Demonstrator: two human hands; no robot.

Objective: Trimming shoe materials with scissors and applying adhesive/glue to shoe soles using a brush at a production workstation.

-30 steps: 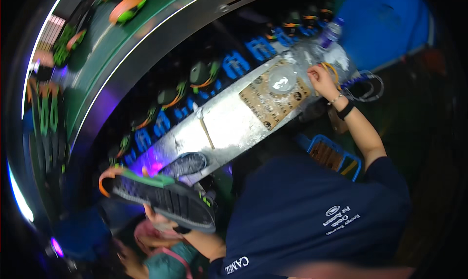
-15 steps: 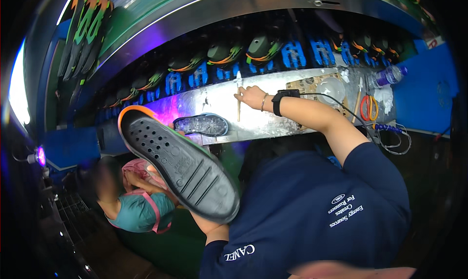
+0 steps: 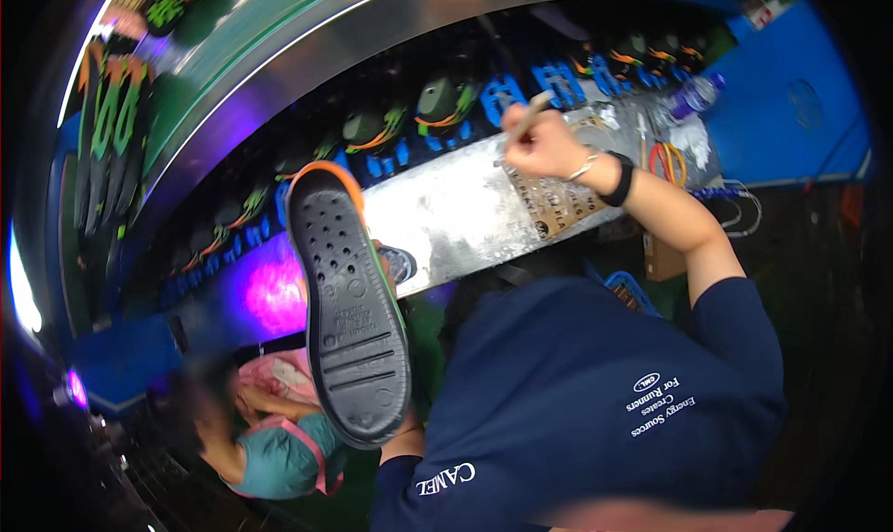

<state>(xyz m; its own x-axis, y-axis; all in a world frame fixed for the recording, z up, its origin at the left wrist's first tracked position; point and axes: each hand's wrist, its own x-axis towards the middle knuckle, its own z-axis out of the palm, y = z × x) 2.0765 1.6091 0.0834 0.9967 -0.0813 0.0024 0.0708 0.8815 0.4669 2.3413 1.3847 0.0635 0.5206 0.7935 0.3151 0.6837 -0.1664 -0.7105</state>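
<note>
A shoe [image 3: 349, 299] with a black studded sole and an orange rim stands nearly upright in front of me, sole toward the camera. My left hand [image 3: 406, 428] grips it at the heel and is mostly hidden behind it. My right hand [image 3: 544, 146], with a bracelet and a black wristband, is closed on a thin pale brush handle [image 3: 530, 113]. That hand hovers over the metal workbench [image 3: 465, 216], just above a brown cardboard sheet [image 3: 558, 202].
Beyond the bench, a conveyor carries shoes [image 3: 446, 99] on blue holders. A water bottle [image 3: 693, 93] and orange-handled scissors [image 3: 668, 160] lie at the bench's right end. Purple light [image 3: 274, 295] glows to the left. A co-worker in teal and pink [image 3: 279, 448] sits lower left.
The shoe has swung from slanting to nearly upright and moved toward the middle. My right hand has lifted the brush off the bench and drifted right.
</note>
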